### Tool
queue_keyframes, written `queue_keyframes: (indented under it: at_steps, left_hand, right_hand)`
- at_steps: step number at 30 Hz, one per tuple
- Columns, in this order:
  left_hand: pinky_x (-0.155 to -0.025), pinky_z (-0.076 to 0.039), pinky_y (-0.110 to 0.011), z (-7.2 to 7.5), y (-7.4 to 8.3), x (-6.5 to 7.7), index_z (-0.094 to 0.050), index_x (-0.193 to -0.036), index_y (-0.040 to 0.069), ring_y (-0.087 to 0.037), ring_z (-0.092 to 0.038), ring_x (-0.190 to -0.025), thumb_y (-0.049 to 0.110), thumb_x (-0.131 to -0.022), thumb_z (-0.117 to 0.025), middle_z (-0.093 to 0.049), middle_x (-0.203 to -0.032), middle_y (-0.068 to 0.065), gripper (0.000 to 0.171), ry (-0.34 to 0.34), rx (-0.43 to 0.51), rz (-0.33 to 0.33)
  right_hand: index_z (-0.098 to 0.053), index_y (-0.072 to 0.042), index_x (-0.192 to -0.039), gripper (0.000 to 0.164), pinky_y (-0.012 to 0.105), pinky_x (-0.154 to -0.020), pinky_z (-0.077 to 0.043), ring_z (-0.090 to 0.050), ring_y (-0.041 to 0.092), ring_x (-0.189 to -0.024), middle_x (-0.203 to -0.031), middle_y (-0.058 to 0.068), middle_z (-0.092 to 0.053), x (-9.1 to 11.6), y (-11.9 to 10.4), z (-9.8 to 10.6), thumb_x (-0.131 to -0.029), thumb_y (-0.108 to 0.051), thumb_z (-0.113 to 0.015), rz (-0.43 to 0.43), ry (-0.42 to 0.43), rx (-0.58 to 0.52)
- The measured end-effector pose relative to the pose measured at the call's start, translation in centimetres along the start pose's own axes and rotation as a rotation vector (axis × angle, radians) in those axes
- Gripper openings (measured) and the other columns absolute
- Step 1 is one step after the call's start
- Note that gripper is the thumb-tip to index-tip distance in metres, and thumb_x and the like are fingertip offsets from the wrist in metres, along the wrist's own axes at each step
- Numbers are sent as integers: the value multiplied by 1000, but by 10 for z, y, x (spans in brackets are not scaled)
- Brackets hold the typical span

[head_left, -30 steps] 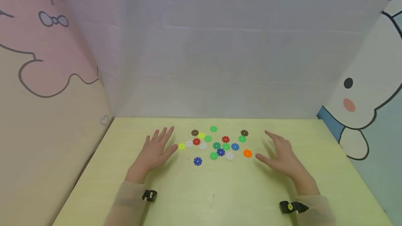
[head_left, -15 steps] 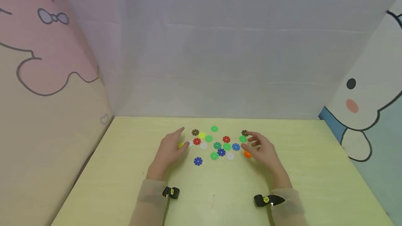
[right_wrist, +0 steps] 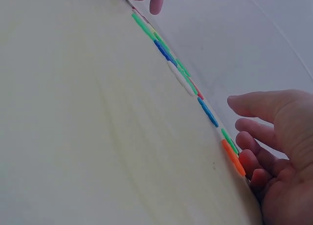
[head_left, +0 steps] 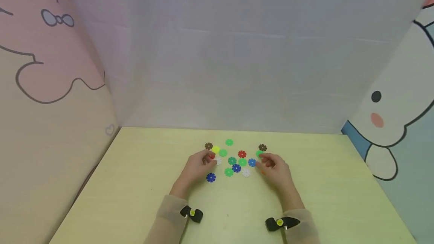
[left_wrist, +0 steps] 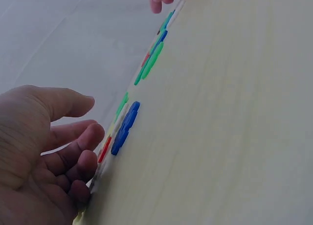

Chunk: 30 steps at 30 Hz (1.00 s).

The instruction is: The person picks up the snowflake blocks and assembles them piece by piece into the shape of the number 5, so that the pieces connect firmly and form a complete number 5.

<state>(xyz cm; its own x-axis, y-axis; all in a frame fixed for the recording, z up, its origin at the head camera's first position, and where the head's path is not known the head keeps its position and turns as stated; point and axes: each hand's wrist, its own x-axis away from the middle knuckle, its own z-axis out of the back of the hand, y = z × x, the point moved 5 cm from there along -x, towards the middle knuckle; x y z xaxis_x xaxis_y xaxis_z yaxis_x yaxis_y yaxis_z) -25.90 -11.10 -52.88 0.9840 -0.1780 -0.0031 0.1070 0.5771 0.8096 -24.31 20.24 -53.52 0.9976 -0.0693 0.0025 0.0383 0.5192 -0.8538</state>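
Note:
Several small notched plastic discs lie flat on the pale table [head_left: 230,221]. My left hand [head_left: 196,166] hovers over the left edge of the group with loosely bent fingers, thumb apart and nothing held. Nearest to it are a red disc [left_wrist: 104,149], a white disc [head_left: 219,160] and a dark blue disc [head_left: 211,177]. My right hand [head_left: 276,169] is at the right edge, fingers likewise bent and holding nothing. Close by are a light blue disc [head_left: 252,162], a green disc [head_left: 259,154] and an orange disc [right_wrist: 233,157], the last mostly hidden by the hand in the head view.
Between the hands lie a red disc [head_left: 242,154], a white disc [head_left: 245,173] and several green and blue ones. Brown discs [head_left: 262,147] lie toward the back. A pale sheet [head_left: 210,67] hangs behind the table, with cartoon-printed panels at both sides.
Both hands have come inward from the sides of the group, and their spread fingers have bent. The left hand now covers discs at the left; the right covers most of the orange disc.

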Motion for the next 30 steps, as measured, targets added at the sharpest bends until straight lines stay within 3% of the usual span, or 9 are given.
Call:
queue_keyframes:
  at_steps: [4, 15, 19, 30]
  left_hand:
    - [-71, -48, -31, -4, -2, 0, -75, -130, 12, -16, -57, -80, 24, -102, -76, -65, -90, 4, 30, -22, -25, -14]
    - [-71, -48, -29, -6, -7, -6, -75, -135, 7, -12, -55, -78, 16, -102, -76, -64, -89, 7, 35, -67, -96, -139]
    - [-71, -46, -29, -7, -6, -7, -77, -135, 10, -13, -54, -80, 19, -102, -78, -61, -87, 6, 34, -91, -108, -140]
    - [-70, -45, -29, -9, 5, -5, -77, -137, 10, -13, -52, -78, 14, -103, -78, -59, -85, 5, 34, -166, -134, -191]
  right_hand:
    - [-76, -9, -132, 39, 37, -86, -49, -60, 23, -99, -115, 9, -70, 1, -3, -5, -96, -20, -84, 20, 9, 20]
    - [-79, -5, -127, 39, 33, -80, -46, -54, 20, -89, -105, 5, -69, -2, -6, -11, -92, -17, -89, 149, -8, 130]
    - [-80, -5, -126, 37, 35, -80, -45, -53, 20, -88, -103, 5, -68, -4, -6, -12, -92, -17, -88, 189, -17, 160]
    - [-82, -13, -123, 28, 38, -82, -43, -52, 20, -89, -104, 3, -69, -4, -2, -14, -95, -19, -86, 179, -34, 214]
